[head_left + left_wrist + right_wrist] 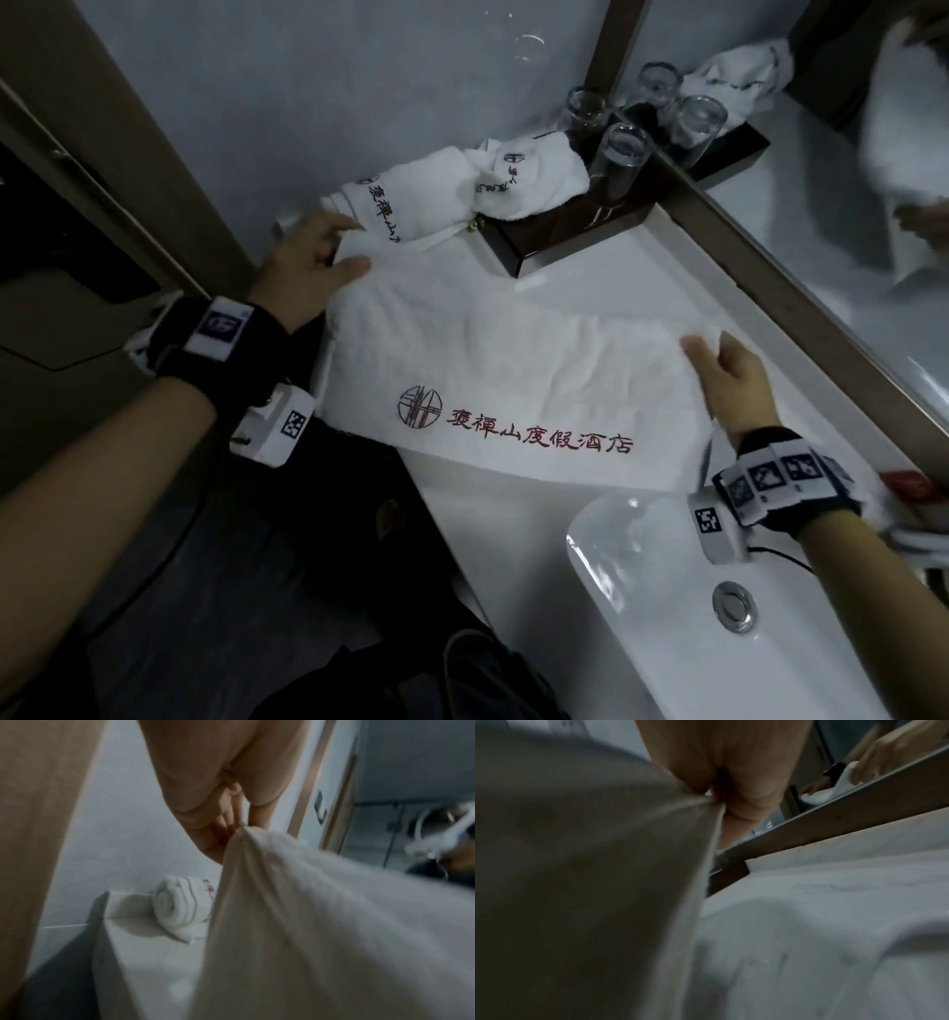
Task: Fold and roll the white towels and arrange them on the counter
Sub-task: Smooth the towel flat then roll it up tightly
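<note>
Two hands are seen pinching opposite corners of a white terry towel [513, 370], which is spread across the smooth white counter [606, 277] beside the glossy basin [642, 591]. The left hand [303, 262] grips the far-left corner between thumb and fingers; the right hand [729, 380] nips the right-hand edge in the same way. The cloth is plush and softly rumpled, with dark red embroidered characters and a round emblem along its near hem.

A dark lacquered tray [565, 221] is set against the mirror frame; clear drinking glasses [621, 154] stand in it, and a crumpled towel [518, 180] is draped over its left end. A rolled towel [390, 205] lies just beside the tray, by the wall.

In the left wrist view the roll's spiral end [177, 904] is shown, which is hidden from the head camera, and the pinched corner [246, 833] is seen lifted to a peak. The right wrist view is mostly filled with blurred cloth [590, 882] gathered at the fingers [744, 805].
</note>
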Demonstrator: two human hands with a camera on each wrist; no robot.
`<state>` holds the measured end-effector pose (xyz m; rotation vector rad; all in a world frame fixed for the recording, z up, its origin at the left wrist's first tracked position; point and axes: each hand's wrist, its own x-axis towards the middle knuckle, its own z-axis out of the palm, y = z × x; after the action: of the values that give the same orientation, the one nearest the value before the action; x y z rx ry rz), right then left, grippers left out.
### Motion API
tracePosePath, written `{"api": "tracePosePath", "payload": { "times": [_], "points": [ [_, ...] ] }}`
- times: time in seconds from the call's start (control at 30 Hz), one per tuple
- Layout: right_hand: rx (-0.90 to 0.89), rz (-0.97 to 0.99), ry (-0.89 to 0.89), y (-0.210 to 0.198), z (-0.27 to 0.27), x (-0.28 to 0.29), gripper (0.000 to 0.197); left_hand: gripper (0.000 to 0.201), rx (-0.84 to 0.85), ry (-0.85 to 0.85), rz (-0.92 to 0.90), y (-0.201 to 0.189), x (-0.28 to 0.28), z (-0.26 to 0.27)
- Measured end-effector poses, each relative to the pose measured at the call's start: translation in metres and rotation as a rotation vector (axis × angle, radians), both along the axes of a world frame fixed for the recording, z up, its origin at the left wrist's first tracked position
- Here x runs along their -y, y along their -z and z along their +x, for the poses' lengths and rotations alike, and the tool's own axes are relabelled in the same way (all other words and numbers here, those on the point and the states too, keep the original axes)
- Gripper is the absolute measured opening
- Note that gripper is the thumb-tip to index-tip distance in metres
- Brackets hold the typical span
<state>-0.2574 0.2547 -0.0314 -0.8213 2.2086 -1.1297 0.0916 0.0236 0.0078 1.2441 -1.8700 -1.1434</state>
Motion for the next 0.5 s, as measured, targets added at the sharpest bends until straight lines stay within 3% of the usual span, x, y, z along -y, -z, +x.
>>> {"api": "tracePosePath", "payload": {
  "times": [0.13, 0.2, 0.27, 0.33, 0.43, 0.5],
  "points": [
    [-0.097, 0.222, -0.054, 0.023, 0.009, 0.011, 0.03, 0.039, 0.425, -0.013, -0.105, 0.042, 0.002, -0.024],
    [-0.175, 0.31, -0.092, 0.03, 0.018, 0.011, 0.048, 0.05, 0.622, 0.033, -0.161, 0.063, -0.012, -0.03],
    [-0.38, 0.285, -0.156, 0.036, 0.036, 0.011, 0.058, 0.058, 0.687, 0.184, -0.247, 0.082, -0.036, -0.037],
    [-0.501, 0.2, -0.328, 0.043, 0.066, 0.014, 0.058, 0.06, 0.722, 0.366, -0.299, 0.099, -0.064, -0.047],
    [-0.522, 0.293, -0.615, 0.063, 0.111, 0.024, 0.057, 0.062, 0.78, 0.503, -0.272, 0.123, -0.096, -0.068],
    [-0.528, 0.381, -0.671, 0.079, 0.124, 0.031, 0.057, 0.065, 0.809, 0.495, -0.267, 0.134, -0.099, -0.074]
  ]
}}
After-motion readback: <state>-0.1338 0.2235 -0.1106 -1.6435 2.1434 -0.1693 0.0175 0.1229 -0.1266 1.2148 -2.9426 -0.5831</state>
